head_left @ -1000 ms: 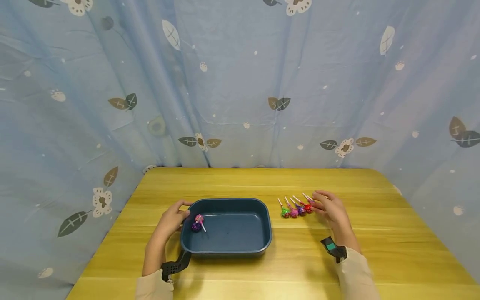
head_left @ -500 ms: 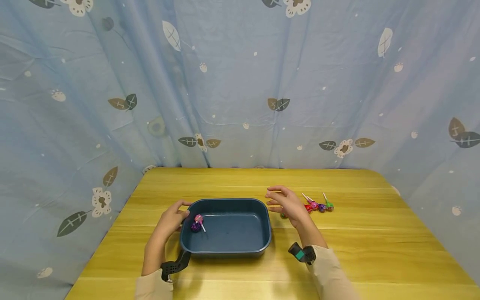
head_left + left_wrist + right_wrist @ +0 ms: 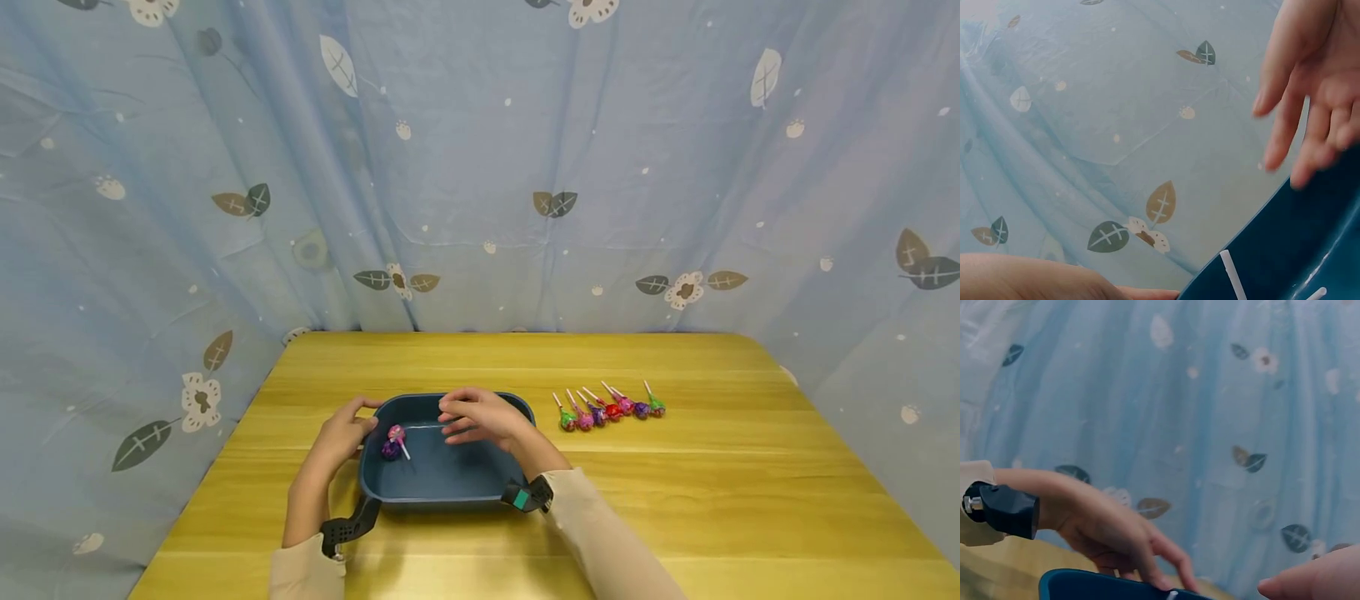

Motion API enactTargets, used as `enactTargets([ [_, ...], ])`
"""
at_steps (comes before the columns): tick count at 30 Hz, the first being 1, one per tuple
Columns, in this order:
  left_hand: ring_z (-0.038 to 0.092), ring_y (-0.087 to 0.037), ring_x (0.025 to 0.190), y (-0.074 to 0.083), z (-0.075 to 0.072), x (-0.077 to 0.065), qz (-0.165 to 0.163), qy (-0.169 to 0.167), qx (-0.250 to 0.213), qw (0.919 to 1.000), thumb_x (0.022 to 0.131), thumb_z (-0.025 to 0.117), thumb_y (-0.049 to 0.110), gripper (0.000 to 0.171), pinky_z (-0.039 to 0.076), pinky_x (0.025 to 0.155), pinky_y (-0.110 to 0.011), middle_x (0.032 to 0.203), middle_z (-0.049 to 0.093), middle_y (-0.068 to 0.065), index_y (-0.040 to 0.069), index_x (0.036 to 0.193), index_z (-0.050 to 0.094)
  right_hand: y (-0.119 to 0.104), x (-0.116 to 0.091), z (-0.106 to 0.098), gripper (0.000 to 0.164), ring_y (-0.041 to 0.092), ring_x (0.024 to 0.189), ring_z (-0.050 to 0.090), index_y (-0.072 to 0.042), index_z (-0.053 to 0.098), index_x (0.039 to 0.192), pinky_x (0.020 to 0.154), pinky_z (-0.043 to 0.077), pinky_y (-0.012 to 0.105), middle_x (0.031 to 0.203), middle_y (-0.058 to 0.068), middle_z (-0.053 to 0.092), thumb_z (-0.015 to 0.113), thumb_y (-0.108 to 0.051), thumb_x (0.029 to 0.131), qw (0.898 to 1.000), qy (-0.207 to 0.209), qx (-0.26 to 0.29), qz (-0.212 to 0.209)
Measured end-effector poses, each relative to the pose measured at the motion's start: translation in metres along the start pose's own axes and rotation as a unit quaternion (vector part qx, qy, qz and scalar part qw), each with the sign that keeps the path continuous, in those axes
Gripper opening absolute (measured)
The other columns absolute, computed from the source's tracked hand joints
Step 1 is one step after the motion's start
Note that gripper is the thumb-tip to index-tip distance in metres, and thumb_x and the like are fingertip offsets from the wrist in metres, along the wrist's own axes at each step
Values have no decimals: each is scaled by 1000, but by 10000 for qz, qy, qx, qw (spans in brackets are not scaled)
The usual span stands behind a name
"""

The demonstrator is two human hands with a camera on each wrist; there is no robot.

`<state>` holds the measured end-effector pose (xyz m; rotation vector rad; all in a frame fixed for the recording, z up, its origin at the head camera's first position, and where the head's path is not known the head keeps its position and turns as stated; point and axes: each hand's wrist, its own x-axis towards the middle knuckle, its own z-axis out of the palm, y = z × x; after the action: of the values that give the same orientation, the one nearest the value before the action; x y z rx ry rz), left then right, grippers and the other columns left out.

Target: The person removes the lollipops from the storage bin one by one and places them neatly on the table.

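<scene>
A deep dark blue tray [image 3: 450, 503] stands on the table. My left hand [image 3: 341, 435] grips its left rim, thumb at the edge and the other fingers partly hidden outside the wall. Inside, at the left end, a pink lollipop [image 3: 397, 432] and a purple lollipop [image 3: 391, 450] lie touching. My right hand [image 3: 487, 421] hangs above the tray's right half, fingers loosely bent and apart; in the left wrist view its palm shows and I see nothing held. Right of the tray lies a slanting row of several wrapped lollipops [image 3: 613, 412] in green, pink, purple and red, sticks pointing away.
The yellow wood-grain table [image 3: 720, 492] extends to the right and in front of the tray. A pale blue patterned curtain [image 3: 465, 167] hangs behind it and at both sides. Each wrist wears a black camera strap.
My right hand has moved left from the right end of the lollipop row to above the tray, uncovering the whole row. The left hand and the tray have stayed in place.
</scene>
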<state>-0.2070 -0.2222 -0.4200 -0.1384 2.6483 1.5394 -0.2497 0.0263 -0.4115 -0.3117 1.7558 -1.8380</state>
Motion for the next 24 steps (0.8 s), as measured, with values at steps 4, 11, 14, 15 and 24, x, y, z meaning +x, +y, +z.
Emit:
enactTargets([
  [4, 66, -33, 91, 0, 0, 0, 5, -55, -27, 10000, 100, 47, 5, 30, 57, 71, -47, 107, 65, -25, 0, 129, 52, 0, 14, 11, 36, 40, 102, 62, 2, 55, 123, 81, 55, 43, 114, 25, 60, 60, -21, 97, 9992, -168, -186, 322],
  [11, 65, -31, 90, -1, 0, 1, 8, -87, -46, 10000, 99, 47, 4, 30, 57, 70, -45, 106, 65, -24, 0, 129, 53, 5, 36, 28, 34, 39, 98, 62, 0, 58, 119, 76, 57, 42, 109, 23, 61, 63, -22, 94, 9948, -128, -605, 814],
  [14, 65, -33, 92, -1, -1, 0, 16, -135, -119, 9998, 99, 47, 3, 31, 57, 70, -45, 108, 65, -25, 0, 129, 52, 8, 41, 35, 36, 35, 92, 64, 0, 56, 123, 74, 57, 43, 106, 23, 61, 62, -22, 95, 9919, -175, -853, 921],
  [15, 65, -33, 92, -1, -1, 0, 28, -149, -137, 9998, 99, 46, 3, 31, 57, 70, -45, 108, 65, -25, -1, 129, 52, 9, 42, 38, 38, 34, 90, 64, 0, 54, 126, 74, 57, 43, 105, 23, 61, 62, -21, 95, 9912, -209, -901, 951],
  [24, 65, -32, 93, 0, -1, -1, 6, -119, -170, 9998, 100, 46, 3, 30, 57, 70, -45, 107, 65, -24, 0, 129, 53, 14, 52, 49, 46, 27, 81, 61, -1, 50, 137, 70, 58, 43, 100, 21, 60, 59, -17, 95, 9893, -313, -720, 1232],
])
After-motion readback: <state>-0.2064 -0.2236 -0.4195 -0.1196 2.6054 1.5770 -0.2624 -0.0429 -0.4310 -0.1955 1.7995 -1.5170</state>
